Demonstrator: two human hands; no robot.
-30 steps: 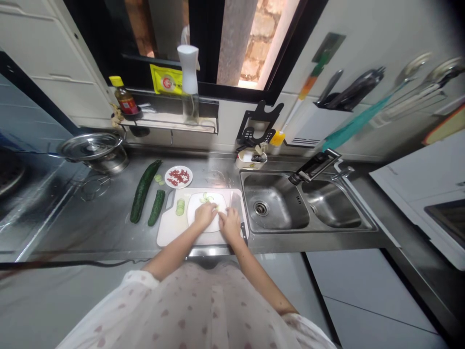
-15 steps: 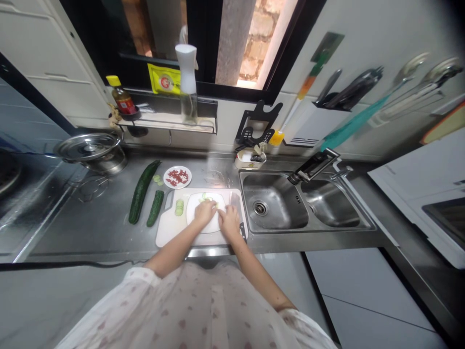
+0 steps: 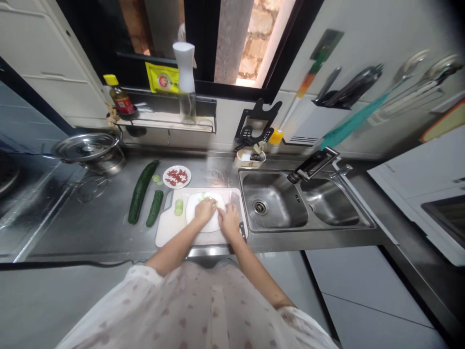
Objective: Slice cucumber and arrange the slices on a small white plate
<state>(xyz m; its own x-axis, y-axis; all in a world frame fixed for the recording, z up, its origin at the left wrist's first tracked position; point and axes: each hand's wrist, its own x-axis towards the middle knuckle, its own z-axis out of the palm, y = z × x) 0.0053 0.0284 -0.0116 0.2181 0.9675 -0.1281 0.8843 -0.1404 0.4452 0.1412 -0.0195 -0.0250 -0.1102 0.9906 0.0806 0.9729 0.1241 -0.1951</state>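
The person's left hand (image 3: pixel 205 210) and right hand (image 3: pixel 228 222) are close together over a white plate (image 3: pixel 211 226). The fingers bend in, with a narrow grip, and a tiny pale green piece (image 3: pixel 217 204) shows by the fingertips. It is too small to tell which hand pinches it. Some green slices (image 3: pixel 204 196) lie at the plate's far side. The plate sits on a cutting board (image 3: pixel 169 233), with a row of slices (image 3: pixel 178 207) to its left. A knife (image 3: pixel 234 198) lies on the right, partly hidden by the right hand. A short cucumber (image 3: pixel 155 208) and a long cucumber (image 3: pixel 142 194) lie left of the board.
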